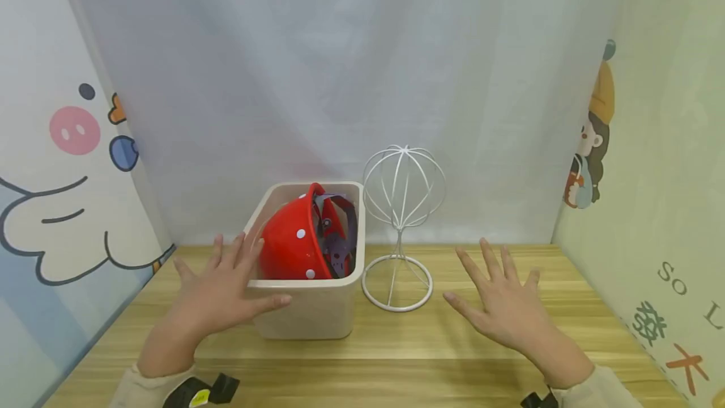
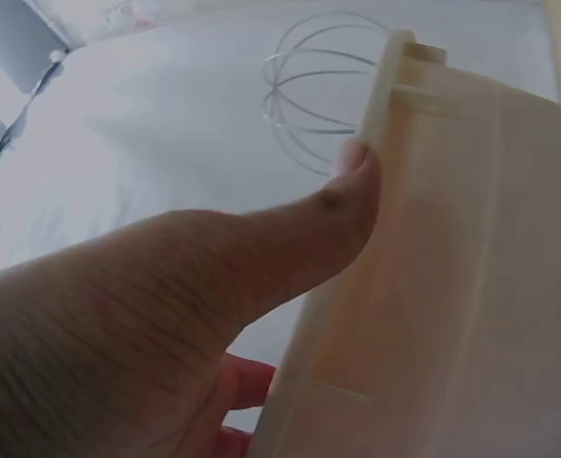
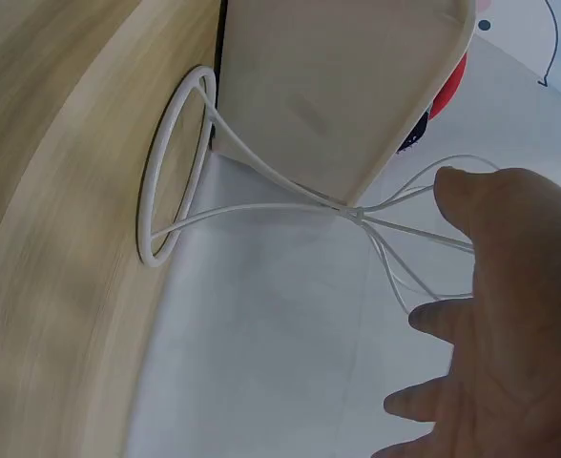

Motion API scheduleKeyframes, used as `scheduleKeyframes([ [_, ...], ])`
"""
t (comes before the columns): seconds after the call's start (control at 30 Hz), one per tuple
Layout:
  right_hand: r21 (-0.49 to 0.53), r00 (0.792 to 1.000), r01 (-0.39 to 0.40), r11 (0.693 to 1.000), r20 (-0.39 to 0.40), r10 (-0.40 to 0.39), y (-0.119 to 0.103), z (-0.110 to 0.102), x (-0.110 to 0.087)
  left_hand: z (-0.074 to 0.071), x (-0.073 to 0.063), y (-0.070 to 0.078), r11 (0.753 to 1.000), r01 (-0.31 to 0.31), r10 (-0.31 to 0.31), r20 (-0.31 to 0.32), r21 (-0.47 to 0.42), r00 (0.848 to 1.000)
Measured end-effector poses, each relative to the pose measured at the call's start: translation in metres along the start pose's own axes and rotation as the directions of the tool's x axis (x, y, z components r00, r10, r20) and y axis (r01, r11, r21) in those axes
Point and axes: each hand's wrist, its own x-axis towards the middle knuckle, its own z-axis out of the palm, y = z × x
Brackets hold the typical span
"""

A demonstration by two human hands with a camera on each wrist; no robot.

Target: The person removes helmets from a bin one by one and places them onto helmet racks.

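Observation:
A red helmet with white dots (image 1: 289, 238) lies on its side in a cream plastic bin (image 1: 308, 313), its dark straps (image 1: 338, 247) facing right. Fingers spread, my left hand (image 1: 218, 298) hovers by the bin's front left corner; in the left wrist view the thumb overlaps the rim, and whether it touches I cannot tell. Just right of the bin stands a white wire display stand (image 1: 399, 229) with a round cage top and ring base. My right hand (image 1: 510, 313), also spread and holding nothing, is to the right of that stand, apart from it.
Everything stands on a wood-grain table (image 1: 481, 370). A pale grey curtain (image 1: 481, 93) hangs behind it. Printed panels close off both sides, a cartoon pig panel (image 1: 34, 112) at left and a pale green one (image 1: 668, 162) at right.

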Motion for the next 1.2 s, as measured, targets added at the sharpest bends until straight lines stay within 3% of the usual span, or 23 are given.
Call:
scheduleKeyframes([
  [0.1, 0.146, 0.994, 0.083, 0.986, -0.085, -0.071, -0.008, -0.002, 0.009, -0.001, 0.005, -0.008, 0.990, 0.006, -0.006, 0.001, -0.139, 1.000],
  [0.17, 0.292, 0.981, 0.165, 0.942, -0.144, -0.127, -0.019, -0.004, 0.019, 0.000, 0.008, -0.015, 0.964, 0.006, -0.003, 0.012, -0.264, 1.000],
  [0.23, 0.444, 0.967, 0.243, 0.863, -0.183, -0.178, -0.037, -0.005, 0.031, 0.001, 0.011, -0.023, 0.926, 0.029, -0.011, 0.051, -0.376, 0.999],
  [0.33, 0.613, 0.950, 0.312, 0.726, -0.200, -0.240, -0.070, -0.006, 0.050, 0.006, 0.014, -0.034, 0.845, 0.048, 0.004, 0.096, -0.533, 0.995],
  [0.43, 0.703, 0.954, 0.286, 0.652, -0.144, -0.263, -0.105, -0.005, 0.070, 0.013, 0.016, -0.037, 0.781, 0.046, 0.024, 0.104, -0.622, 0.994],
  [0.5, 0.715, 0.970, 0.209, 0.667, -0.067, -0.232, -0.125, -0.006, 0.085, 0.017, 0.019, -0.037, 0.753, 0.009, 0.053, 0.075, -0.657, 0.996],
  [0.57, 0.711, 0.986, 0.109, 0.695, 0.009, -0.164, -0.142, -0.007, 0.101, 0.017, 0.020, -0.035, 0.741, -0.024, 0.078, 0.050, -0.671, 0.996],
  [0.6, 0.717, 0.991, 0.058, 0.694, 0.044, -0.129, -0.150, -0.007, 0.109, 0.017, 0.021, -0.035, 0.735, -0.038, 0.090, 0.042, -0.677, 0.995],
  [0.67, 0.707, 0.993, -0.024, 0.706, 0.096, -0.063, -0.165, -0.007, 0.125, 0.017, 0.021, -0.034, 0.721, -0.054, 0.106, 0.033, -0.691, 0.994],
  [0.77, 0.713, 0.988, -0.113, 0.693, 0.153, 0.004, -0.184, -0.003, 0.144, 0.016, 0.021, -0.032, 0.719, -0.030, 0.093, 0.054, -0.695, 0.994],
  [0.83, 0.682, 0.983, -0.147, 0.716, 0.180, 0.031, -0.195, 0.004, 0.152, 0.016, 0.022, -0.031, 0.725, -0.012, 0.081, 0.068, -0.688, 0.994],
  [0.9, 0.623, 0.982, -0.130, 0.771, 0.190, 0.012, -0.205, 0.012, 0.156, 0.016, 0.022, -0.030, 0.726, -0.004, 0.078, 0.077, -0.688, 0.994],
  [1.03, 0.527, 0.979, -0.028, 0.850, 0.187, -0.084, -0.218, 0.024, 0.159, 0.015, 0.023, -0.029, 0.717, -0.022, 0.094, 0.066, -0.697, 0.993],
  [1.2, 0.455, 0.971, 0.045, 0.889, 0.188, -0.145, -0.222, 0.025, 0.159, 0.012, 0.020, -0.030, 0.712, -0.004, 0.079, 0.075, -0.702, 0.994],
])
